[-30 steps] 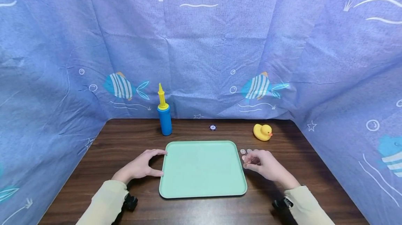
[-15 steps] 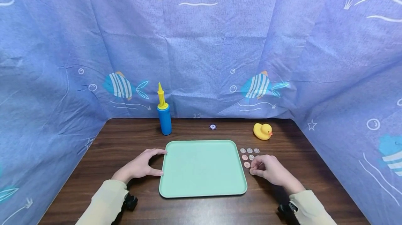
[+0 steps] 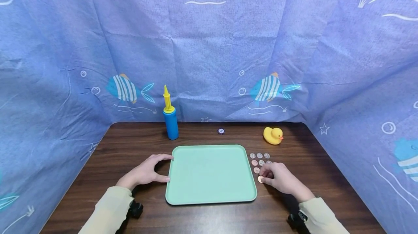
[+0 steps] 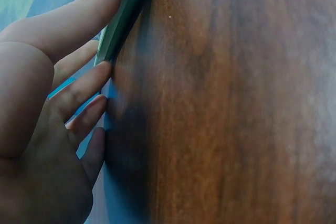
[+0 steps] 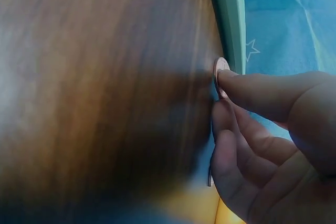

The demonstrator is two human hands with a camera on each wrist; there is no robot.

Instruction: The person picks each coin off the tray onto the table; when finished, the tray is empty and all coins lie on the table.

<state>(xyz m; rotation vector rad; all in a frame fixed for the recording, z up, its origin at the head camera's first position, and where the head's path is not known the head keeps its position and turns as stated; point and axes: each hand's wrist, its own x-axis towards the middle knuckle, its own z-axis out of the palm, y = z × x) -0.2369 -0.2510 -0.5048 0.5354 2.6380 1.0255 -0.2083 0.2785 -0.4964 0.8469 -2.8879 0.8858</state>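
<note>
In the head view, a mint-green tray lies flat on the dark wooden table. My left hand is at its left edge, thumb and index fingertip touching the rim. The left wrist view shows that thumb on the tray's green side, the other fingers spread. At the tray's right, my right hand holds a copper coin between thumb and fingers, low at the tabletop. Up close in the right wrist view, the thumb covers part of this coin. Several silver and copper coins lie in rows beyond; the hand hides some.
A blue hand pump with a yellow nozzle stands upright at the back left. Near the back edge lies a poker chip. A yellow rubber duck sits at the back right. Blue fish-print cloth surrounds the table.
My right hand has shifted right and toward me from the coin rows, uncovering several coins. Over the last half second its copper coin has slid slightly left. The left hand keeps its place.
</note>
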